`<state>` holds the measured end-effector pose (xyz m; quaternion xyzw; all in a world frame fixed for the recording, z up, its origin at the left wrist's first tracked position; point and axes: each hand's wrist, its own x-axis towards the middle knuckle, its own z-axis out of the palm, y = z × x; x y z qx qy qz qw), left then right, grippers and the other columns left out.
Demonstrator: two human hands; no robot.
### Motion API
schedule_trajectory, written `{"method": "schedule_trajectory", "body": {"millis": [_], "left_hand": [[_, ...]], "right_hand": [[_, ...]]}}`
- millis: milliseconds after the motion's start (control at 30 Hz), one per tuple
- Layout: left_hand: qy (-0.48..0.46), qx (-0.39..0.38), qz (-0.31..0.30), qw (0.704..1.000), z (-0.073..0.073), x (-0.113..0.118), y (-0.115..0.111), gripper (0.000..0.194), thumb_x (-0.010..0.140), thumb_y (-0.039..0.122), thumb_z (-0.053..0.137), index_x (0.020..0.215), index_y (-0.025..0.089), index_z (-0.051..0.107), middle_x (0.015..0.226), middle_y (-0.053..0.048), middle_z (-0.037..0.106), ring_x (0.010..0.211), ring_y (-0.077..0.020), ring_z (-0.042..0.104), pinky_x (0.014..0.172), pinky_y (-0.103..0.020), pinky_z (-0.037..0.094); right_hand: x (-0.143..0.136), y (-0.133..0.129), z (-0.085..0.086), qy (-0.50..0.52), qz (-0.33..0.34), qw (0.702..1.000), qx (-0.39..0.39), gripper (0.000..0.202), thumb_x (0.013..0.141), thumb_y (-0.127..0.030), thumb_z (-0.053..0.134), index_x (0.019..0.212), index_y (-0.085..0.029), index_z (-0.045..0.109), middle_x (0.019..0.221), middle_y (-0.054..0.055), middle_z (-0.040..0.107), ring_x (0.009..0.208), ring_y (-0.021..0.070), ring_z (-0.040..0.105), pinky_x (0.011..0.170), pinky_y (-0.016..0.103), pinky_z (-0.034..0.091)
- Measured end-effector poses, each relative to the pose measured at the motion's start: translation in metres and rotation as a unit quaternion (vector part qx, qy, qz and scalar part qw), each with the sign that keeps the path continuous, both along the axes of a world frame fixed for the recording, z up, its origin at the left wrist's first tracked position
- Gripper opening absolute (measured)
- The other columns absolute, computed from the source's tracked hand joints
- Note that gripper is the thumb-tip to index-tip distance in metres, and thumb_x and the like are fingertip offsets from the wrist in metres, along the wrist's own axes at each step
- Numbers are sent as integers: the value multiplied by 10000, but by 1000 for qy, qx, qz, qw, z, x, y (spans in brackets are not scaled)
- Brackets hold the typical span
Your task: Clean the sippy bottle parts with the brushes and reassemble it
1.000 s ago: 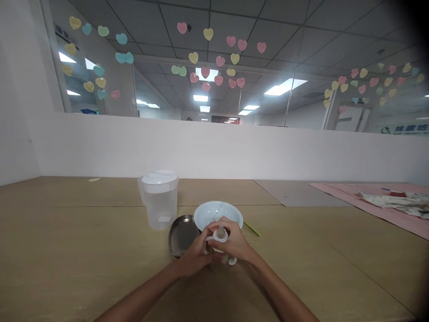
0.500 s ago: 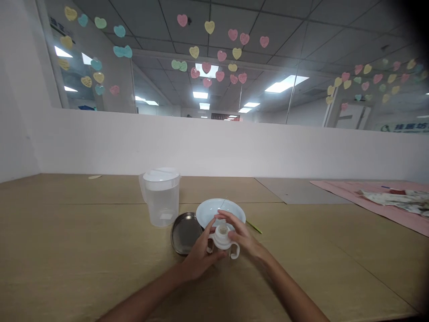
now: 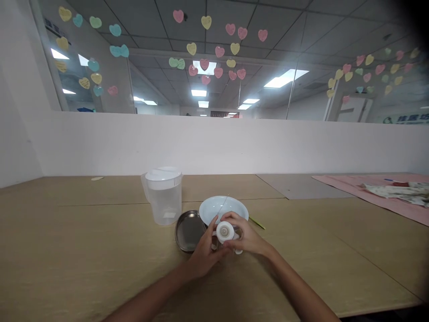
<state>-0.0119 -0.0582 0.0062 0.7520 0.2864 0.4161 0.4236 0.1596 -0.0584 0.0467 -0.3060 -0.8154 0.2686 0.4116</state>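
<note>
A clear baby sippy cup (image 3: 225, 232) with a white lid and white side handles is between my hands, in front of the white bowl (image 3: 214, 207). Its top tips toward me, so I look onto the round lid and the translucent piece at its centre. My left hand (image 3: 205, 252) is wrapped round the cup's left side, thumb low on the body. On the right, my right hand (image 3: 246, 235) has its fingers and thumb round the lid's edge. Much of the body is hidden by the hands. A thin clear straw-like piece (image 3: 223, 205) rises from the bowl.
Left of the bowl lies a metal tray (image 3: 188, 231), with a lidded clear pitcher (image 3: 166, 199) behind it. A yellow-green stick (image 3: 257, 222) lies right of the bowl. Pink cloth (image 3: 348, 184) with items on it covers the far right. A white wall (image 3: 214, 147) bounds the table's back.
The cup has tilted, its lid now facing me more. My right hand has closed in round the lid's edge. The whole view has shifted slightly.
</note>
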Motion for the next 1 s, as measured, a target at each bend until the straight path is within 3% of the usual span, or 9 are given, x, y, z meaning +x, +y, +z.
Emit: {"method": "schedule_trajectory", "body": {"millis": [167, 300, 433, 600, 733, 1000], "left_hand": [[12, 9, 15, 1000, -4, -1, 2, 812, 720, 420, 580, 1358, 223, 118, 1261, -100, 412, 1106, -226, 427, 924, -354, 360], [28, 5, 24, 999, -4, -2, 1, 788, 717, 436, 574, 1348, 216, 156, 1229, -101, 435, 1057, -222, 459, 907, -353, 358], [35, 1, 23, 999, -1, -2, 0, 772, 723, 431, 570, 1343, 219, 161, 1230, -99, 428, 1053, -219, 457, 906, -345, 351], [39, 0, 20, 999, 0, -2, -1, 765, 727, 420, 571, 1339, 213, 162, 1229, -93, 428, 1047, -208, 457, 907, -338, 348], [40, 12, 24, 999, 0, -2, -1, 750, 733, 416, 564, 1340, 221, 168, 1229, -88, 434, 1070, -211, 442, 924, -344, 336], [57, 28, 28, 998, 2, -3, -2, 719, 740, 420, 551, 1332, 211, 201, 1239, -100, 436, 1096, -220, 432, 923, -339, 336]], "right_hand": [[9, 4, 1, 133, 4, 986, -97, 247, 658, -345, 658, 828, -172, 612, 861, 33, 545, 832, 179, 513, 744, 290, 412], [15, 7, 1, 290, 14, 937, -193, 274, 629, -275, 693, 876, -191, 612, 820, 21, 595, 748, 159, 547, 709, 297, 432], [14, 8, 6, 445, 41, 874, -193, 445, 614, -251, 704, 1036, -269, 562, 977, 26, 602, 858, 179, 570, 834, 362, 419], [18, 17, 6, 535, 44, 824, -180, 369, 649, -303, 681, 998, -282, 566, 953, 16, 623, 898, 177, 579, 909, 383, 386], [21, 30, -4, 527, 3, 831, -179, 347, 683, -343, 648, 1006, -273, 541, 954, 20, 631, 927, 187, 579, 887, 379, 403], [26, 53, -33, 358, -209, 901, -132, 428, 687, -516, 566, 967, -197, 513, 888, 56, 648, 812, 191, 589, 723, 301, 440]]}}
